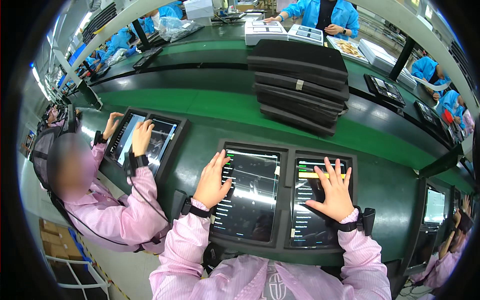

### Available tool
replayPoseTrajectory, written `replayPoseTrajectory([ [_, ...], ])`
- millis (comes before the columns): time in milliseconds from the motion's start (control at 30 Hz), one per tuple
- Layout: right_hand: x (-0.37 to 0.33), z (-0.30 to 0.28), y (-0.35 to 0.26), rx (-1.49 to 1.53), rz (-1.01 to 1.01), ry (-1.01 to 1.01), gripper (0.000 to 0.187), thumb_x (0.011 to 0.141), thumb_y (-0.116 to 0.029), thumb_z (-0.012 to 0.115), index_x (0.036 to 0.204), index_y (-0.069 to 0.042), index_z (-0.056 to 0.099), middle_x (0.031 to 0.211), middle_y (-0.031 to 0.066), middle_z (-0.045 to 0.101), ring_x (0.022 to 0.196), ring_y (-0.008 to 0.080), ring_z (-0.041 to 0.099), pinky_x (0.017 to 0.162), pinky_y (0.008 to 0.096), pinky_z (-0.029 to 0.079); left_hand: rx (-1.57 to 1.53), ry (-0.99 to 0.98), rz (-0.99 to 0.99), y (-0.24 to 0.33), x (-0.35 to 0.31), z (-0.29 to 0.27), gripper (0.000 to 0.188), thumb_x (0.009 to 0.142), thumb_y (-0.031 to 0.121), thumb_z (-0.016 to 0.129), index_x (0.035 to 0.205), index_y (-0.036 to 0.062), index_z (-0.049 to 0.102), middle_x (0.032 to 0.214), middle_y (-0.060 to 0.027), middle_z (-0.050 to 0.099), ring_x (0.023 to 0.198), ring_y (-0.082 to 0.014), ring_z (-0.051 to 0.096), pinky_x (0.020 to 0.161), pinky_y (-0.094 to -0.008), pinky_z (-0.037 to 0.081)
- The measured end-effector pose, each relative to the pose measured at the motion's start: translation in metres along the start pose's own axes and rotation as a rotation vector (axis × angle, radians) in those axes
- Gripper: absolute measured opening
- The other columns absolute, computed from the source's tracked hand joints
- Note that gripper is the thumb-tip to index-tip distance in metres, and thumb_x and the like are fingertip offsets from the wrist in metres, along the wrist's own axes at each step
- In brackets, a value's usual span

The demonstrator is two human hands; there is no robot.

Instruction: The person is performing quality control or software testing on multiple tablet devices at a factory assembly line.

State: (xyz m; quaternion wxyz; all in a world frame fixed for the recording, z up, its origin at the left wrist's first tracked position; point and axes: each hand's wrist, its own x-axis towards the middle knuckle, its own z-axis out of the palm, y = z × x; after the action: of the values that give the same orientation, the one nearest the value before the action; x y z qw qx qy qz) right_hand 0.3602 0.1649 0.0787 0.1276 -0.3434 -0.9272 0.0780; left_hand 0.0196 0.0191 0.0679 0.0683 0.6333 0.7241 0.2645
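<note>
Two tablets with dark screens full of text lines lie side by side before me in a black foam tray (286, 200). On the upper left edge of the left tablet (250, 200) rests my left hand (213, 181), its fingers stretched out toward the screen. Over the right tablet (312, 227), my right hand (332, 192) is spread, fingertips at a yellow highlighted row near the top. Neither hand grips anything. Both wrists wear black straps with a small box, over pink sleeves.
A tall stack of black foam trays (300, 82) stands beyond the tablets on the green bench. To my left a co-worker in pink (110, 210) touches tablets in another tray (170, 155). Across the line, a person in blue (320, 17) stands behind white trays (265, 34).
</note>
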Motion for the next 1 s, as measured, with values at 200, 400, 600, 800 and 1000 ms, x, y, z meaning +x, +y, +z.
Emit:
replayPoseTrajectory([
  [200,-0.002,-0.002,0.000,0.081,-0.040,-0.047,0.101,0.066,-0.059,0.076,0.147,-0.015,0.037,0.157,0.0186,0.019,0.146,0.0429,0.007,0.111,0.0675,-0.001,-0.363,0.096,-0.025,-0.006,-0.007,0.005,0.101,0.081,0.007,0.065,0.151,0.0002,-0.006,0.146,-0.0202,0.041,0.137,-0.0373,0.036,0.114,-0.0438,0.025],
  [400,-0.017,0.001,-0.018,0.102,-0.210,-0.177,0.109,0.061,-0.063,0.078,0.149,-0.015,0.033,0.157,0.0177,0.019,0.145,0.0452,0.011,0.109,0.0704,0.004,-0.318,-0.091,0.045,-0.010,-0.053,-0.001,0.114,0.076,0.006,0.068,0.147,-0.0023,-0.021,0.158,-0.0278,0.001,0.147,-0.0393,0.009,0.118,-0.0408,0.014],
  [600,-0.021,-0.006,-0.030,0.162,-0.342,-0.280,0.111,0.059,-0.060,0.081,0.150,-0.018,0.032,0.157,0.0167,0.020,0.144,0.0454,0.015,0.108,0.0721,0.007,-0.494,-0.162,-0.043,-0.010,-0.104,-0.009,0.115,0.074,0.000,0.065,0.146,-0.0013,-0.024,0.158,-0.0268,0.003,0.148,-0.0391,0.006,0.118,-0.0399,0.009],
  [800,-0.021,0.001,-0.022,0.191,-0.309,-0.217,0.103,0.066,-0.058,0.076,0.149,-0.017,0.032,0.157,0.0171,0.020,0.145,0.0451,0.013,0.109,0.0713,0.005,-0.406,-0.234,-0.045,-0.003,-0.100,-0.014,0.118,0.071,-0.001,0.065,0.147,0.0011,-0.025,0.159,-0.0252,0.001,0.148,-0.0366,0.004,0.118,-0.0395,0.008],
  [1000,-0.009,-0.003,0.000,0.204,-0.053,0.017,0.089,0.074,-0.047,0.073,0.145,-0.008,0.037,0.157,0.0206,0.019,0.146,0.0440,0.008,0.111,0.0674,0.000,-0.647,-0.219,-0.091,-0.008,-0.094,-0.017,0.124,0.065,-0.003,0.063,0.147,0.0078,-0.028,0.159,-0.0234,0.000,0.149,-0.0327,0.002,0.117,-0.0380,0.007],
])
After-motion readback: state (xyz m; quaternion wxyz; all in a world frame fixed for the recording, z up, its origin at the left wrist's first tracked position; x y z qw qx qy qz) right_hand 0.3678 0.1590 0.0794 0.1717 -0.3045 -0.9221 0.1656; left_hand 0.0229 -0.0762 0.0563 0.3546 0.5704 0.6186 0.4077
